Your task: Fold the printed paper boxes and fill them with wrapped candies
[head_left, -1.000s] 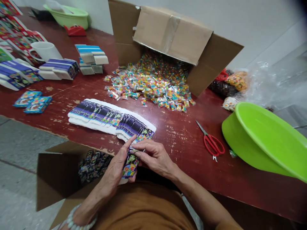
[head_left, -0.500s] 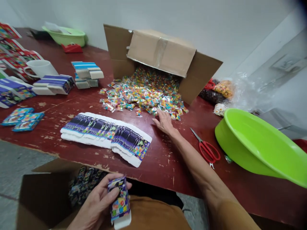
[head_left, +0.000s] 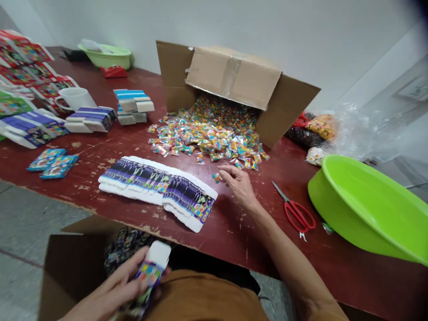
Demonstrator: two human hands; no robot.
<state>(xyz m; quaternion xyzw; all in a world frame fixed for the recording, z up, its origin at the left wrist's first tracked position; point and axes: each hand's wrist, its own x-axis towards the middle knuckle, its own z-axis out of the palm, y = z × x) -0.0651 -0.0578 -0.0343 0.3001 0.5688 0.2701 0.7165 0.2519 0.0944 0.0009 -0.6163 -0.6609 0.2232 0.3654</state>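
Note:
My left hand (head_left: 122,283) grips a small purple candy box (head_left: 150,273) below the table's front edge; its white end flap points up and away from me. Above the table, my right hand (head_left: 239,183) pinches a small clear candy packet (head_left: 217,177) between thumb and fingers. Just beyond that hand lies a heap of candy packets (head_left: 207,133), spilling from a tipped cardboard carton (head_left: 234,76). Left of the right hand, a fanned row of flat purple boxes (head_left: 157,187) rests on the red table (head_left: 230,232).
Red-handled scissors (head_left: 294,209) and a big green basin (head_left: 354,214) are on the right. At left stand a white mug (head_left: 77,99), stacked purple boxes (head_left: 92,118), blue boxes (head_left: 133,106) and red boxes (head_left: 25,62). An open carton (head_left: 73,267) with dark packets sits below the table edge.
My right hand has drawn back from the heap's edge with a candy packet pinched in it. In my left hand the purple box has turned over, its white flap now upward.

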